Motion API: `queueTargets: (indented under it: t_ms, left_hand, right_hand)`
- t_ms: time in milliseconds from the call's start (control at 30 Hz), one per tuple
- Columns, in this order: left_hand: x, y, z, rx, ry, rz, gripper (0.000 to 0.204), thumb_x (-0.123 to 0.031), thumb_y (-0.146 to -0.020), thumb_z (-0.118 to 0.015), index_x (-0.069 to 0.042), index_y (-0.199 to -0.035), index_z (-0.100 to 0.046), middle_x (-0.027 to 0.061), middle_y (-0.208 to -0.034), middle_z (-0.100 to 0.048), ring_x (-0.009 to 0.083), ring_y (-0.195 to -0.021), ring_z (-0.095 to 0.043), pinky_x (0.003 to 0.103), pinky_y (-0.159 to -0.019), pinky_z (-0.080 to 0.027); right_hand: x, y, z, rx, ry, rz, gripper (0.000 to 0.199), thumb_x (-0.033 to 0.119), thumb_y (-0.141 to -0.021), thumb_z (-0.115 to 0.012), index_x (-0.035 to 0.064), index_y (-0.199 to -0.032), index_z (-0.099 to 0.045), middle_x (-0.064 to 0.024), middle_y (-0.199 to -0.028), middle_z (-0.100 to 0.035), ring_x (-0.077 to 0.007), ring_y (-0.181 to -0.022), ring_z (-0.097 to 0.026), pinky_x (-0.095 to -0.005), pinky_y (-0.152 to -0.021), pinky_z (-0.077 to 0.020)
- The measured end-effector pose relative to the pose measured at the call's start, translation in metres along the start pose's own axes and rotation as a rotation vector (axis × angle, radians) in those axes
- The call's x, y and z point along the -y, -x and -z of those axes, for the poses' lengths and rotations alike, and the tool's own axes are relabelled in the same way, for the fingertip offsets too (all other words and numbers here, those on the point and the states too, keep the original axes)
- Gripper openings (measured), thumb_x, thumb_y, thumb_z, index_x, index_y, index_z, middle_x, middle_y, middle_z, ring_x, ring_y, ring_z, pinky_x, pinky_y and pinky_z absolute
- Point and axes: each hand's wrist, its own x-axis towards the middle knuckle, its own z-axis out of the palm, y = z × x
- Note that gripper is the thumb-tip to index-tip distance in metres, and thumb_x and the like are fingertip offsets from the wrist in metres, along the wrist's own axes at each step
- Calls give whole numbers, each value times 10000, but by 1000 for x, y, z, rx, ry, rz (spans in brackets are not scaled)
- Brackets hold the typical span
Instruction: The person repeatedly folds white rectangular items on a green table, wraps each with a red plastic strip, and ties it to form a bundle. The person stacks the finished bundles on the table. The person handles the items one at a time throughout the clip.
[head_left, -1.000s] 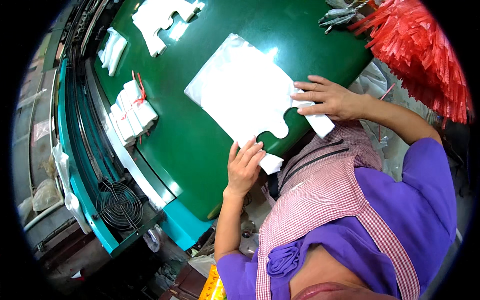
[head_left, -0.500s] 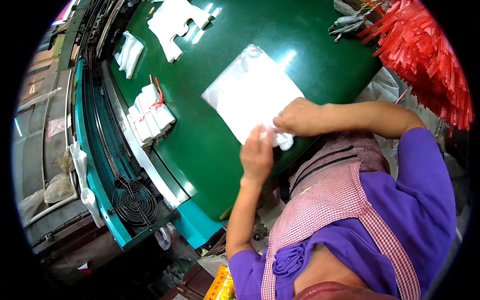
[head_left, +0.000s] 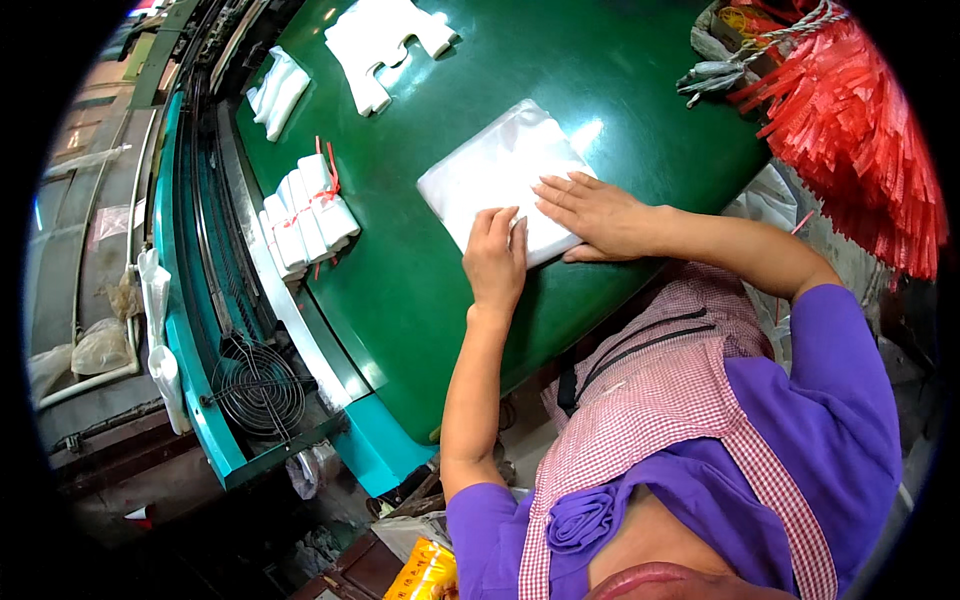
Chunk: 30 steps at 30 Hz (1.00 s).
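Observation:
A folded stack of white plastic bags (head_left: pixel 490 170) lies on the green tabletop in front of me. My right hand (head_left: pixel 605 220) rests on the stack's near right part, its palm down and fingers spread flat. At the near left edge, my left hand (head_left: pixel 497 262) touches the plastic with bent fingers, the thumb held apart from them. Neither hand grips the stack. Part of its near edge is hidden beneath my hands.
Rolled white bundles tied with red strips (head_left: pixel 310 215) sit at the table's left. Farther back lie white plastic bags with handle cutouts (head_left: pixel 385 45) and a folded white piece (head_left: pixel 278 92). Red plastic strips (head_left: pixel 840 140) hang at right. A teal machine frame (head_left: pixel 190 330) runs along the left.
The stack's near end, bunched up between my fingers before, now lies folded flat. My right hand has gone from closed to spread on top; my left hand has shifted slightly left and away from me.

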Motion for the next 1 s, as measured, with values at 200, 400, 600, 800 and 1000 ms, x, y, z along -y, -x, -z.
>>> queueTargets:
  t_ms: [200,400,600,800,1000]
  left_hand:
    - [-29,24,14,221,-305,-228,385,-154,-761,-697,10,-1093,-591,131,-1104,-602,296,-1023,-575,362,-835,-492]
    - [-13,-4,12,291,-133,-79,273,-73,-735,-664,-15,-992,-593,119,-997,-597,307,-934,-591,392,-717,-501]
    - [-11,38,39,570,72,-265,394,43,-650,-674,-43,-1029,-611,127,-1320,-523,333,-1282,-421,530,-1067,-313]
    - [-2,37,42,553,44,-98,342,-90,-692,-681,-147,-1028,-652,106,-957,-589,326,-997,-535,496,-902,-365]
    - [-31,-35,61,319,-331,-489,335,-103,-641,-699,-157,-970,-661,67,-1126,-585,283,-1092,-519,453,-947,-366]
  right_hand:
    - [8,20,0,-97,-272,68,619,248,-774,-694,7,-1294,-458,-199,-1406,-391,-373,-1355,-299,-480,-1098,-272]
    - [53,62,17,44,-1610,-602,597,247,-915,-614,-34,-1378,-362,-182,-1264,-534,-253,-1143,-559,-356,-981,-449]
    - [-5,19,-1,-166,-2177,-761,499,52,-898,-550,43,-1373,-399,-101,-1248,-560,-216,-1107,-581,-357,-949,-476]
    - [-9,25,0,-21,-500,288,453,-59,-782,-515,98,-1196,-613,-132,-1354,-508,-304,-1207,-517,-409,-1043,-390]
    - [-49,-5,19,188,-193,410,429,22,-820,-505,49,-1245,-556,-165,-1403,-434,-316,-1360,-331,-458,-1129,-251]
